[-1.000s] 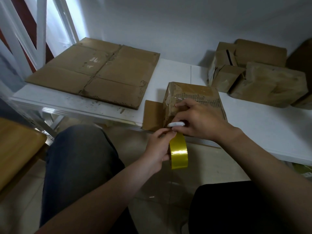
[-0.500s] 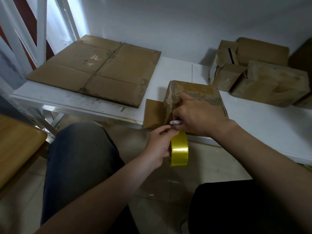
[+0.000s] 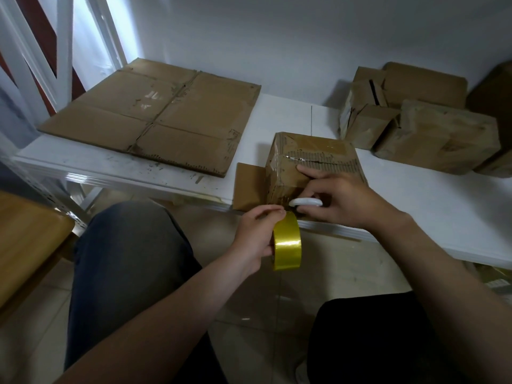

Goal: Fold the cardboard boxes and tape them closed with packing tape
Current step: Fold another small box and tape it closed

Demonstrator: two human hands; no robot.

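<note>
The box (image 3: pixel 318 159) in hand sits at the front edge of the white worktop (image 3: pixel 415 206). Its top already shows glossy tape over a ragged seam, while one brown flap (image 3: pixel 246 187) juts out loose from its left side. Just below and in front of the box, past the worktop's edge, the left hand (image 3: pixel 257 236) has its fingers curled round the yellow tape roll (image 3: pixel 286 241), and a clear strip seems to run from the roll up to the box's near face. The right hand (image 3: pixel 340 198) rests against the box's near corner, pinching a small white disc-like tool (image 3: pixel 306 202), probably a cutter, at that strip, with its forefinger laid straight on the box top. Behind and to the right of the box lies a cluster of taped boxes (image 3: pixel 415 126), which look finished. Behind and to its left, a flat cardboard sheet (image 3: pixel 155 117) waits unfolded. By my reading the job is well under way: several boxes are closed, and this one needs its strip cut and pressed down and the side flap dealt with. At least the flat sheet is left to fold and tape.
</note>
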